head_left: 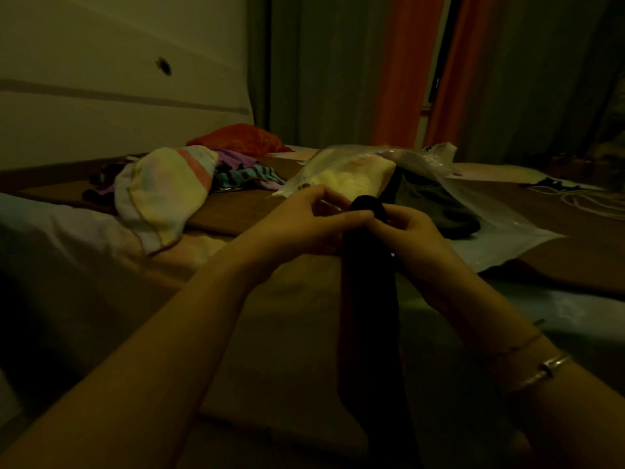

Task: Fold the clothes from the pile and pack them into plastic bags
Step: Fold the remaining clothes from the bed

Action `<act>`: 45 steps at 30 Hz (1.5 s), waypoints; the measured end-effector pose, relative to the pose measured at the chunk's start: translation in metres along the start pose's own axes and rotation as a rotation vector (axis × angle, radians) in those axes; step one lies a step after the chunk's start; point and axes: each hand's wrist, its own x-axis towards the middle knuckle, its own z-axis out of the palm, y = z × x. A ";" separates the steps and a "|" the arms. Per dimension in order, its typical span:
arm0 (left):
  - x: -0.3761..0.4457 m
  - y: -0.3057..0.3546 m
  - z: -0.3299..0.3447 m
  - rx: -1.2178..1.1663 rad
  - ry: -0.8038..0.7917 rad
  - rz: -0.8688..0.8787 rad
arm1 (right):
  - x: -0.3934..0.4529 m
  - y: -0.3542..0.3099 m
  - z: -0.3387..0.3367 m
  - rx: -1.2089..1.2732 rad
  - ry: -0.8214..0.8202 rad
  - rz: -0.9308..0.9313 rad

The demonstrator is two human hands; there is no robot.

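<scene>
Two bare hands met over a long, dark garment (370, 299), a narrow strip of soft black cloth that hung straight down from them toward the bottom of the view. Its top end was rolled or bunched into a rounded knob. The left hand (304, 225) had its fingers curled against that top end, thumb and forefinger pinching the cloth. The right hand (411, 231) gripped the same strip from the other side, just below the knob, fingers wrapped round it. Thin metal bangles (541, 370) circled the right wrist.

Just behind the dark garment lay a clear plastic bag (473, 211), glossy and crinkled, its mouth toward the hands. Inside it sat a pale cream folded cloth (351, 177) and, beside that, a dull grey-green folded piece (436, 204) (its exact kind was too dim to tell). The bag rested on a flat brown surface (236, 208).

Left of the dark garment, well apart from it, a loose pile of clothes (176, 187) spread over the same surface: a big limp pastel piece in yellow, pink and white in front, with purple and striped teal fabric behind it. Farther back from the pile sat a rumpled red bundle (240, 138). Beyond the bag hung orange curtains (402, 69) in long vertical folds. To the right of the bag, some thin white cord (588, 199) lay in loops.
</scene>
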 end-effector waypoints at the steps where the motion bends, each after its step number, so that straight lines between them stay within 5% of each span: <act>1: 0.000 0.002 0.002 0.006 0.010 0.014 | 0.000 0.000 0.000 -0.002 -0.006 0.005; 6: 0.004 0.004 0.004 0.018 0.137 0.037 | 0.007 0.004 -0.007 -0.076 -0.043 0.025; 16: 0.014 0.000 -0.012 -0.116 0.281 -0.044 | 0.014 0.046 -0.035 -0.751 -0.137 0.148; 20: 0.012 -0.002 -0.018 -0.211 0.096 -0.132 | 0.015 0.045 -0.047 -0.715 0.027 0.092; 22: 0.013 -0.007 -0.022 -0.027 -0.062 -0.082 | 0.016 0.041 -0.048 -0.654 0.086 0.032; 28: 0.011 -0.003 -0.009 0.169 -0.189 -0.156 | 0.004 0.011 -0.035 -0.358 -0.009 -0.178; 32: 0.016 -0.005 -0.005 0.185 -0.052 -0.179 | 0.003 0.001 -0.024 -0.280 -0.052 -0.195; 40: 0.015 -0.005 -0.024 -0.028 0.355 -0.124 | 0.010 0.029 -0.041 -0.895 -0.152 0.156; 45: 0.014 -0.017 -0.045 0.027 0.470 -0.182 | 0.004 0.026 -0.064 -0.849 -0.068 0.216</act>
